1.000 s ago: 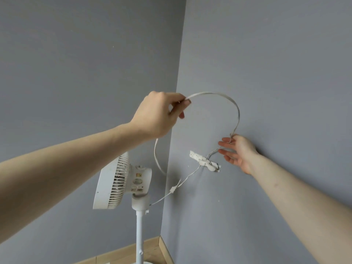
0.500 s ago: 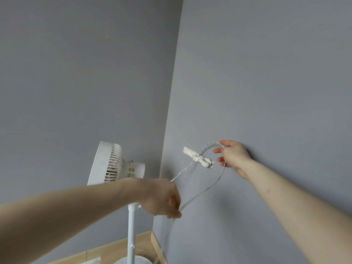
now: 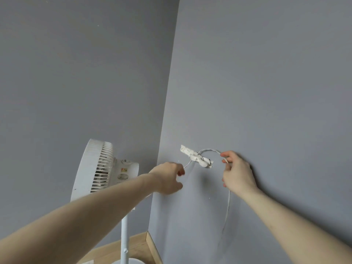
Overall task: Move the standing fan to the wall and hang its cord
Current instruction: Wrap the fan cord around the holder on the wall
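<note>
The white standing fan [image 3: 102, 168] stands in the corner between two grey walls, its pole [image 3: 124, 237] running down to the base. A white hook [image 3: 198, 159] is fixed on the right wall. The thin white cord [image 3: 208, 150] loops over the hook and hangs down the wall below my right hand. My right hand [image 3: 237, 173] pinches the cord just right of the hook. My left hand [image 3: 167, 178] is left of the hook with curled fingers, and a short stretch of cord runs from it up to the hook.
Wooden skirting [image 3: 150, 244] and a strip of wood floor show at the bottom of the corner. The grey right wall [image 3: 266, 92] is bare apart from the hook.
My left hand rose from low by the fan pole to just left of the hook. The loop of cord now hangs down under my right hand, which stayed by the hook.
</note>
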Available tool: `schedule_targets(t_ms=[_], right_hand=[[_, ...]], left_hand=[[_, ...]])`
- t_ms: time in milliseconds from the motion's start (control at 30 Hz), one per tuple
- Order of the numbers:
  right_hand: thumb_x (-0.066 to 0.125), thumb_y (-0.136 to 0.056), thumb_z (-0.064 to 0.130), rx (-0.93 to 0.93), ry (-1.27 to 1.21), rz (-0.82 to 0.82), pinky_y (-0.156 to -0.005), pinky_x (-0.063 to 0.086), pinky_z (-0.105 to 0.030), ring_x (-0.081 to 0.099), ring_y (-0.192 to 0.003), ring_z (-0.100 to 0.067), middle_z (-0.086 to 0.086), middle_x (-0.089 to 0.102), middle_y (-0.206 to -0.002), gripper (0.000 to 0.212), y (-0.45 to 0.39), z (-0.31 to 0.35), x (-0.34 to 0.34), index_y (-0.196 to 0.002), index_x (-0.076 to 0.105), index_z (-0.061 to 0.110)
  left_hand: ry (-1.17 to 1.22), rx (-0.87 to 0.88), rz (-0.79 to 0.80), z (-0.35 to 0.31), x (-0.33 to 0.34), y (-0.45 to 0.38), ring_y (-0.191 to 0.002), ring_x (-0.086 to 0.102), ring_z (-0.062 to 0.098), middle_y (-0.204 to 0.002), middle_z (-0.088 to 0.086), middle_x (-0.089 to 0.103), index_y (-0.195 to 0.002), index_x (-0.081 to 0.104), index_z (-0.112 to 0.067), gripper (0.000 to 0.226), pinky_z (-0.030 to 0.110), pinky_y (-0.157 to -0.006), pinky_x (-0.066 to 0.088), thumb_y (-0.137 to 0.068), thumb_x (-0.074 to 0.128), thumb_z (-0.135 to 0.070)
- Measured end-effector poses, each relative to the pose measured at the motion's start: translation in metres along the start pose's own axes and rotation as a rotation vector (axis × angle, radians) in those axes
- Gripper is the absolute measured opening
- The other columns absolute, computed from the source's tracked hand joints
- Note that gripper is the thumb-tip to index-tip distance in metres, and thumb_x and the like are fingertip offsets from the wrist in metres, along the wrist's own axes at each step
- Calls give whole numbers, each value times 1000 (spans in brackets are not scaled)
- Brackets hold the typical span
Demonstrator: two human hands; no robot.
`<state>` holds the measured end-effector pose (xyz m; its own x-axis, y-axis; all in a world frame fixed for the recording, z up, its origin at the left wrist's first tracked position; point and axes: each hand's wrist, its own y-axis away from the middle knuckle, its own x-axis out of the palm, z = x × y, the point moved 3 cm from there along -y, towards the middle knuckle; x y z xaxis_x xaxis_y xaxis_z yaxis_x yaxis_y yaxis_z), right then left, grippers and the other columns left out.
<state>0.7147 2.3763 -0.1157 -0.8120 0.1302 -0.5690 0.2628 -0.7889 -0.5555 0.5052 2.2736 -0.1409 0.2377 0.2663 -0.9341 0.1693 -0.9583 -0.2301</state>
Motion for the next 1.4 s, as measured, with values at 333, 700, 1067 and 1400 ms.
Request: schedule_targets(t_ms=[333, 700, 1067, 1400], right_hand=[[52, -86, -1, -138, 323, 75, -98, 48, -30, 65, -111, -20, 1, 71, -119, 45, 17, -38, 38, -122, 69, 19], [48, -87, 8, 175, 139, 392, -112, 40, -27, 49, -137, -19, 0, 52, -150, 64, 25, -60, 93, -151, 45, 17], [40, -87, 7, 373, -111, 552, -108, 46, -30, 52, -134, -24, 1, 39, -157, 69, -5, -59, 144, -154, 37, 21], [36, -85, 10, 308, -129, 624, -108, 48, -40, 55, -127, -24, 5, 51, -145, 68, -41, -41, 174, -149, 42, 31]], left_hand=[[22, 115, -196, -17, 17, -92, -140, 37, 28, -159, -4, 30, -157, 23, -27, 76, 39, -108, 41, -91, 61, -26], [90, 227, -432, -14, 45, -120, -111, 60, 22, -121, -9, 67, -134, 49, -34, 42, 37, -84, 51, -95, 62, -31], [126, 335, -476, 8, 48, -126, -116, 55, 8, -142, -20, 47, -136, 53, -36, 44, 27, -88, 49, -95, 63, -25], [874, -420, 82, 83, 101, -136, -70, 69, 26, -78, 13, 73, -122, 57, 3, 34, 26, -69, 58, -101, 36, -15]])
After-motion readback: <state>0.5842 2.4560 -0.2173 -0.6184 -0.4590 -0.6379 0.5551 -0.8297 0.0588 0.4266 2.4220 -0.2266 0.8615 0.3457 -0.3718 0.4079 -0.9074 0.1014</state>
